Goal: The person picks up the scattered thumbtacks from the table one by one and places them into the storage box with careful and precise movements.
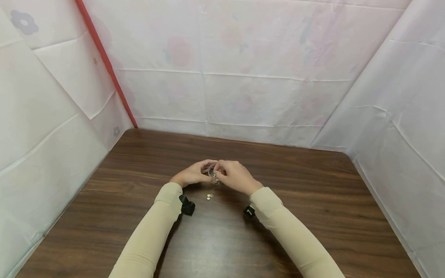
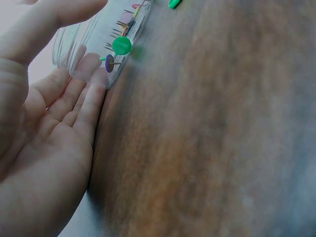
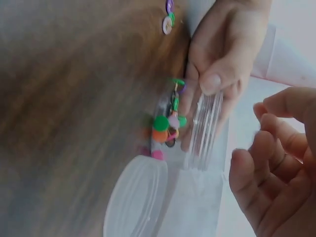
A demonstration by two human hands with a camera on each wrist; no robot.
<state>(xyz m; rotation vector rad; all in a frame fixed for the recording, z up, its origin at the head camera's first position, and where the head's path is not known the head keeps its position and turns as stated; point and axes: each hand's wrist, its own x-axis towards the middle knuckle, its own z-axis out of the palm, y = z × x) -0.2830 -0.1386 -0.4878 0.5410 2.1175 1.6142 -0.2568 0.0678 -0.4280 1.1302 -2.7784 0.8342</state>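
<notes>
A clear plastic jar (image 1: 211, 170) stands on the table, with my left hand (image 1: 193, 173) curled round its side. Several colourful thumbtacks (image 3: 168, 126) lie at the bottom of this jar; a green one (image 2: 121, 46) and a purple one (image 2: 109, 63) show through its wall in the left wrist view. My right hand (image 1: 237, 175) is at the jar's mouth, its fingers bent. Those fingers (image 3: 243, 165) hover just above the rim in the right wrist view. Whether a thumbtack sits between the thumb and forefinger cannot be made out.
Loose thumbtacks (image 1: 209, 196) lie on the brown wooden table (image 1: 295, 181), on the near side of the jar. Beside the jar is a translucent round lid (image 3: 136, 197). White cloth (image 1: 264, 85) hangs behind the table and on both sides.
</notes>
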